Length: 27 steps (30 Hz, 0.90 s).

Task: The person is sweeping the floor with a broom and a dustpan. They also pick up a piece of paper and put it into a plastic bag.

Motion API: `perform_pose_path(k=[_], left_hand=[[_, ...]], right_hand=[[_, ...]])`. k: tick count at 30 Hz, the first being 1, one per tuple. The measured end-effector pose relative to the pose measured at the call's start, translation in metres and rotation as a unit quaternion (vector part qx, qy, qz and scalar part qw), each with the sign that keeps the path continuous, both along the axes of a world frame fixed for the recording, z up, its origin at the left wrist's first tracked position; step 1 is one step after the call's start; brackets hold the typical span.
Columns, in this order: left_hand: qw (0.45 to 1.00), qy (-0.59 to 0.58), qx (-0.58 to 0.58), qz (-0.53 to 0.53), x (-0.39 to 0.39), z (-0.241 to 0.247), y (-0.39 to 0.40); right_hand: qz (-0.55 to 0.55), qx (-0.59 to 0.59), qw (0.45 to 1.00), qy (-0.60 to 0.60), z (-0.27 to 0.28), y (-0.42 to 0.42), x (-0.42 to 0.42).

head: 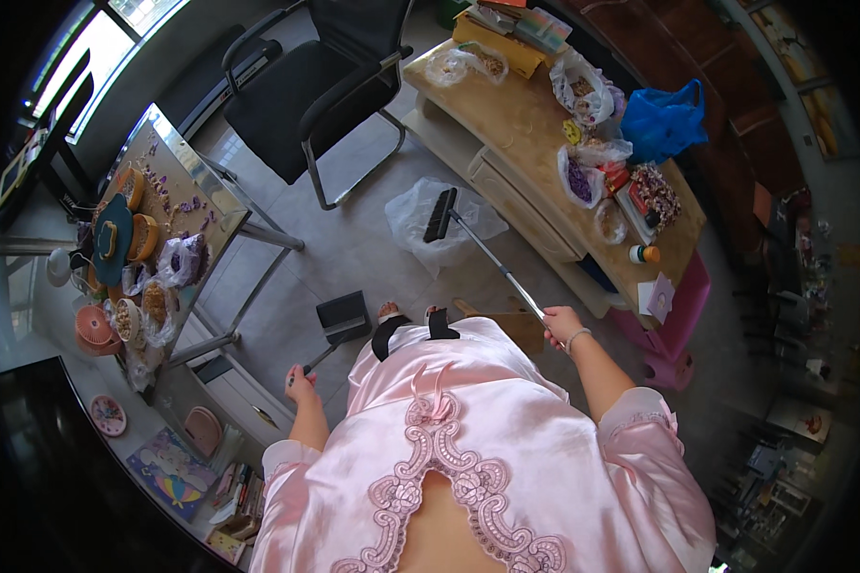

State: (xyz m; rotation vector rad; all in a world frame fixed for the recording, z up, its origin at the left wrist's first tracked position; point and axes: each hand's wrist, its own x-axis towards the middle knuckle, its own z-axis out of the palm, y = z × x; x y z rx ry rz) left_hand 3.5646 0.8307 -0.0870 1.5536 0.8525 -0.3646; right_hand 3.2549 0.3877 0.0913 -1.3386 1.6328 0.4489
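Observation:
My right hand (565, 328) is closed round the metal handle of a broom (505, 272). The broom's dark bristle head (441, 215) lies over a crumpled clear plastic bag (408, 218) on the grey tiled floor. In my left hand (301, 384) is the dark handle of a dustpan (343, 316). The black pan is down on the floor, left of my feet, and no debris can be made out in it.
A black chair (279, 104) stands ahead. On the left, a metal-legged table (218, 208) holds dried flowers and bowls. At the right, a long cabinet (502, 129) bears bags and a blue plastic bag (663, 122). A wooden stool (527, 331) is near my feet.

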Motion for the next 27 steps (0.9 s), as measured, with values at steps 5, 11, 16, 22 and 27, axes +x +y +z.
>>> perform_pose_path(k=[5, 11, 16, 22, 27], left_hand=[[0.999, -0.005, -0.007, -0.044, 0.026, 0.002, -0.027], [0.987, -0.010, -0.025, -0.161, 0.057, 0.003, -0.069], [0.968, 0.022, -0.026, -0.247, 0.080, -0.009, -0.093], [0.925, 0.032, 0.030, -0.378, 0.108, -0.023, -0.108], [0.852, 0.088, 0.206, -0.473, 0.120, 0.013, -0.109]], right_hand=[[-0.011, 0.030, 0.999, -0.030, -0.009, 0.018, 0.033], [-0.019, 0.049, 0.998, -0.044, -0.003, 0.035, 0.062], [-0.014, 0.041, 0.998, -0.041, 0.012, 0.053, 0.065], [-0.060, 0.079, 0.991, -0.093, 0.014, 0.073, 0.062], [-0.122, 0.133, 0.965, -0.189, 0.016, 0.075, 0.079]])
